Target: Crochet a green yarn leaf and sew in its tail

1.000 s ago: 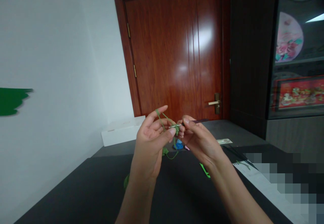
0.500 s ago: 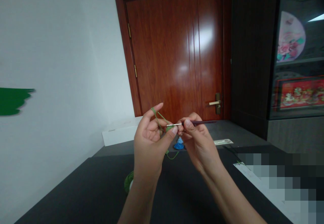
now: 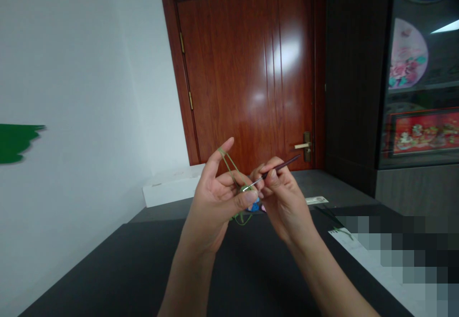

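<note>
Between thumb and fingers, my left hand (image 3: pixel 222 188) pinches a small piece of green crochet work (image 3: pixel 245 189), partly covered by the thumb. Green yarn (image 3: pixel 229 160) loops round its raised index finger and runs down to the piece. My right hand (image 3: pixel 283 188) grips a crochet hook (image 3: pixel 283 164) by its dark handle, which slants up to the right. The hook's metal shaft reaches down-left to the green piece. Below the hands a loose green strand hangs. Behind them, a blue crocheted item (image 3: pixel 254 206) on the table is partly hidden.
A dark mat (image 3: pixel 251 269) covers the near part of the table. A white box (image 3: pixel 172 190) lies at the back left by the wall. On the right are a white sheet (image 3: pixel 366 259) and a small packet (image 3: pixel 317 200). A wooden door (image 3: pixel 236 78) stands behind.
The hook has tilted from nearly level to slanting, its handle end raised. My left hand has turned slightly and its forearm now hides the green yarn ball.
</note>
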Tool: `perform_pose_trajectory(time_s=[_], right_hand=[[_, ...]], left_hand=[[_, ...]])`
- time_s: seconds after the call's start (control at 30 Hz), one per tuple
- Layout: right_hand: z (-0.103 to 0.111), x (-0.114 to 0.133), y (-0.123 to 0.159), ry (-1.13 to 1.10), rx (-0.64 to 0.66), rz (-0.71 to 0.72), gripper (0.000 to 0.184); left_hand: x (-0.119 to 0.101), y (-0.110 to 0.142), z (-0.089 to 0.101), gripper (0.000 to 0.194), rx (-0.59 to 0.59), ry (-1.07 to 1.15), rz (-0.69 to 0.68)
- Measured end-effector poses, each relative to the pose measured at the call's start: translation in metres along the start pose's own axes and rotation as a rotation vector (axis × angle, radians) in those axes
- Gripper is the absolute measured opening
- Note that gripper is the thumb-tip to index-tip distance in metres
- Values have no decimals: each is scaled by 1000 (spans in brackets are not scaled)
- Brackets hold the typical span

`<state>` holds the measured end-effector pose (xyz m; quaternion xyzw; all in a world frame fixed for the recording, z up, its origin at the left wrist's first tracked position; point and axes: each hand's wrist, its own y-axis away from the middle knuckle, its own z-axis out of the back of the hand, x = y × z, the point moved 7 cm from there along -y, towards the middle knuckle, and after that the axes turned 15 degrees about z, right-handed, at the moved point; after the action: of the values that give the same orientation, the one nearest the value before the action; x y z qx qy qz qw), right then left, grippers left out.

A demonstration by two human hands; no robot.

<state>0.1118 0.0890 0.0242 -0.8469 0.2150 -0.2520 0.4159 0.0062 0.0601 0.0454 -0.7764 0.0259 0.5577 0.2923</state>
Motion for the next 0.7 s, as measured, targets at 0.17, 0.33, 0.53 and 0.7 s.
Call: perform_pose_trajectory(time_s=[0.17, 0.33, 0.53, 0.7], right_hand=[[-3, 5, -2, -18, 18, 33, 15], [-10, 12, -3, 9, 107, 91, 13], [-15, 21, -5, 82, 157, 219, 13], [-13, 19, -6, 73, 110, 128, 16]], left_hand=[[-1, 2, -4, 95, 82, 8, 43], [1, 1, -5, 94, 128, -7, 79], [2, 1, -6, 86, 170, 24, 99], [6, 1, -4, 79, 164, 46, 136]])
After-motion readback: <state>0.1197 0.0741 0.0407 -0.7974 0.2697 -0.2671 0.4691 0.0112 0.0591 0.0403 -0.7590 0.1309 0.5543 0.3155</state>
